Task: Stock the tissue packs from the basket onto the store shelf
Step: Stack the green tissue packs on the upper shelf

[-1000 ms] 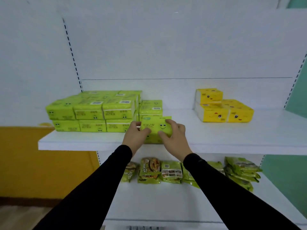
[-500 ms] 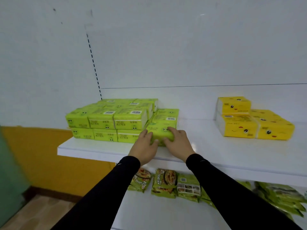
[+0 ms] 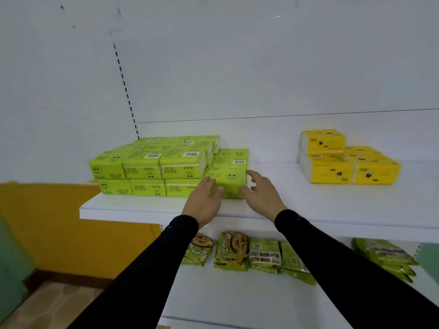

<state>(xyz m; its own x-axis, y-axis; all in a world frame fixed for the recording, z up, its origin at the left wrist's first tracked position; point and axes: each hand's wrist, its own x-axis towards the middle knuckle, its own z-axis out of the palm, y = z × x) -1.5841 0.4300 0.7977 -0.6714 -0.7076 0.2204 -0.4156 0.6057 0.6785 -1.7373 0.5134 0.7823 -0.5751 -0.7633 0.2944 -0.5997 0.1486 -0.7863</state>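
Your lime-green plastic-wrapped tissue pack with a smiley face (image 3: 227, 184) sits on the white shelf (image 3: 147, 207), right of the green stack (image 3: 152, 167); left hand (image 3: 204, 201) touches it with straight fingers, right hand (image 3: 261, 194) relaxed, apart beside it.

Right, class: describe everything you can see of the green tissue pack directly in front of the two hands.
The green tissue pack is a lime-green, glossy plastic-wrapped block with a smiley face printed on its front. It sits on the white shelf, right of the two-high green stack. The left hand touches its front; the right hand is beside it, fingers spread.
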